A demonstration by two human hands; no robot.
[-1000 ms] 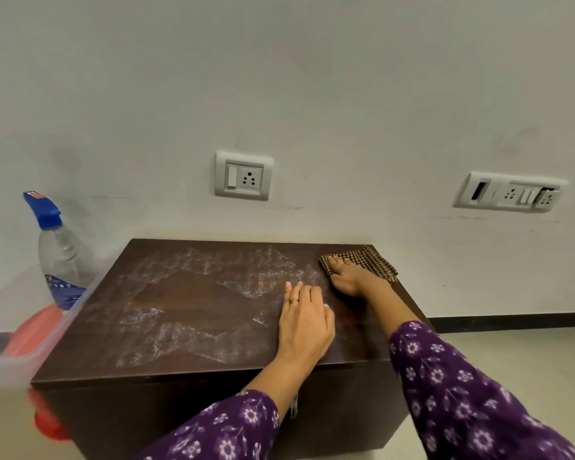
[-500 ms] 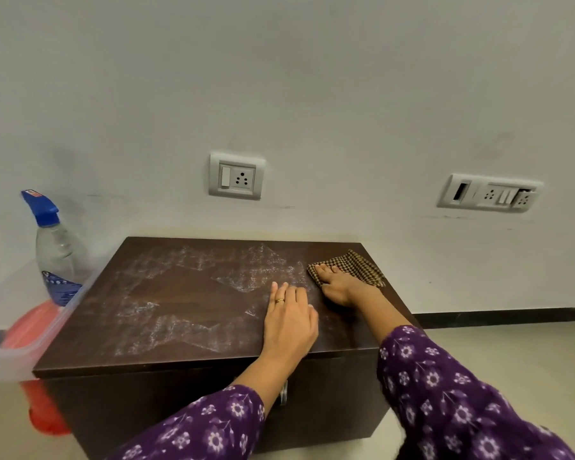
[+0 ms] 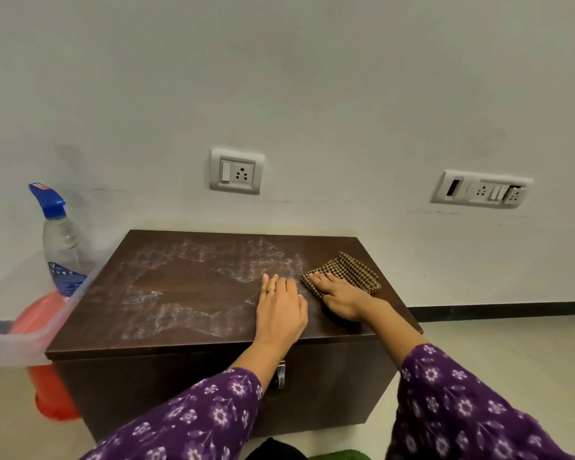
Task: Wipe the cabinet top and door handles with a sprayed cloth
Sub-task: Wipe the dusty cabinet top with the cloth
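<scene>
Cabinet top (image 3: 186, 287) bears cloth (image 3: 351, 268) under right fingers (image 3: 324, 281).

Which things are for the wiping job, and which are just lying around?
For the job: checked brown cloth under the right hand, dark wooden cabinet top, clear spray bottle with blue trigger, silver door handle.
Just around: white wall socket, white switch panel, clear plastic box, red plastic tub.

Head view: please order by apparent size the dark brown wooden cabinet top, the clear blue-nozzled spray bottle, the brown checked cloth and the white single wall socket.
1. Dark brown wooden cabinet top
2. Clear blue-nozzled spray bottle
3. Brown checked cloth, partly under the right hand, and white single wall socket: look alike.
</scene>
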